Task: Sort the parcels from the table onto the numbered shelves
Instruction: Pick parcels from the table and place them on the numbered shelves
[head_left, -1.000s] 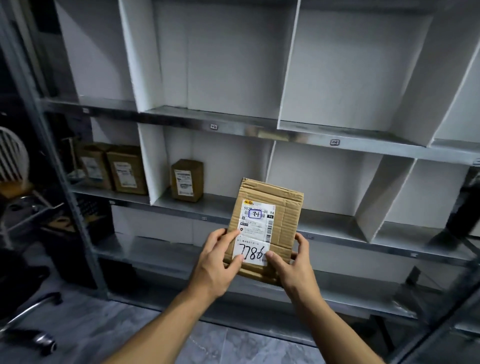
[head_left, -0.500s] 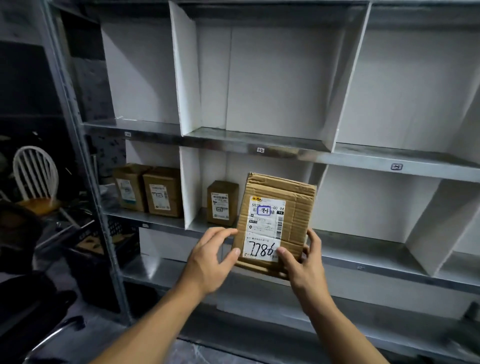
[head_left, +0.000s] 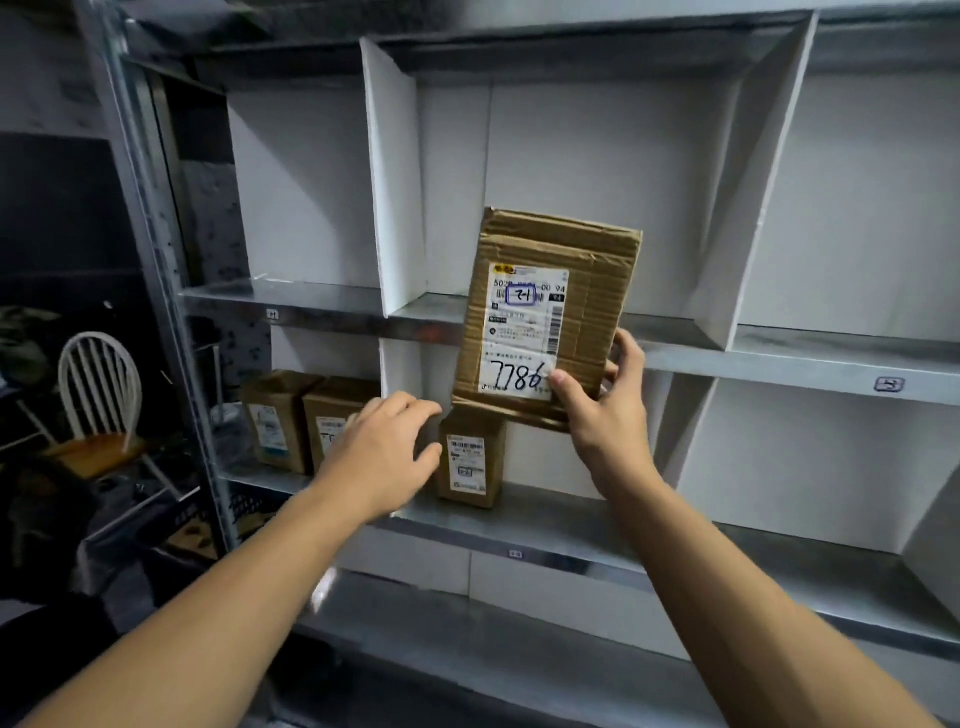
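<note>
In the head view, the right hand (head_left: 605, 415) grasps the parcel (head_left: 597, 291) marked 7786 at its lower right corner, thumb on the label. The parcel stands upright above that hand, in front of the metal shelf edge (head_left: 779, 364). The left hand (head_left: 382, 457) is released, fingers loosely spread, just left of the parcel's bottom and apart from it, with a smaller box (head_left: 470, 457) just beyond its fingertips.

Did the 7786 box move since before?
Yes, upward. The 7786 parcel was right of and lower than the small box; now it is above that box, crossing the upper shelf edge, gripped by the right hand.
</note>
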